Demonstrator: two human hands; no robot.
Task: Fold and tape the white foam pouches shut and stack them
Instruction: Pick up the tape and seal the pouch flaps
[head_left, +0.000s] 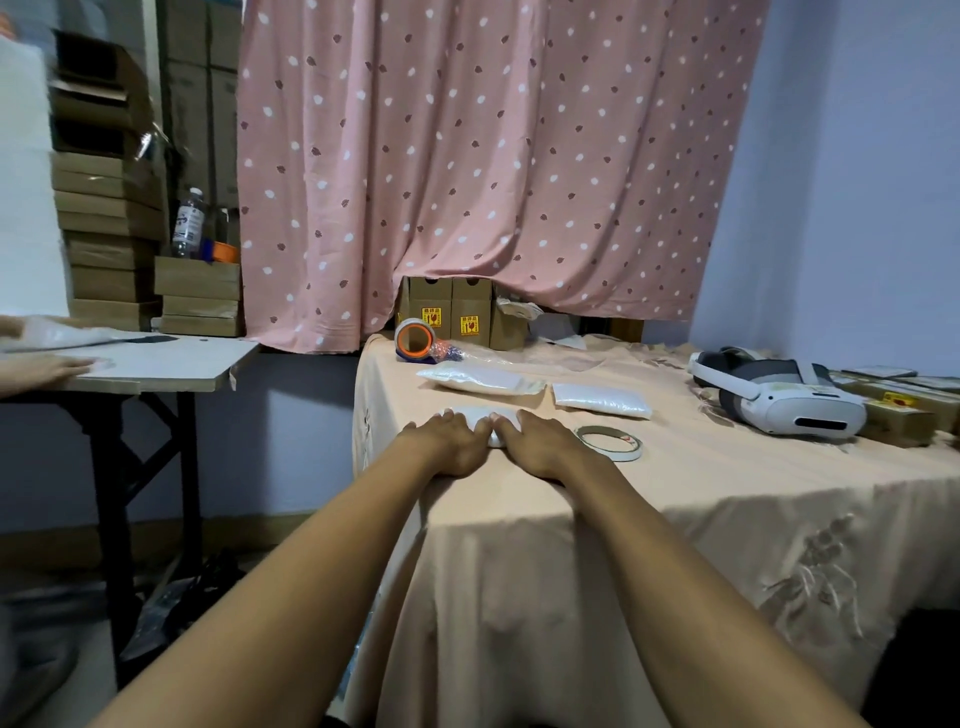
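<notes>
While the cloth-covered table (675, 483) is carrying everything, I am working near its front left corner, where the white foam pouch (475, 415) is lying under both palms. I am judging this to be the fold, so the pressure should be spreading evenly outward, flattening the crease before any tape is going on. The left hand (452, 441) and right hand (540, 441) are lying side by side, thumbs nearly meeting, fingers stretched flat over the pouch, gripping nothing. The tape roll (610, 442) is waiting just beside the right hand.
</notes>
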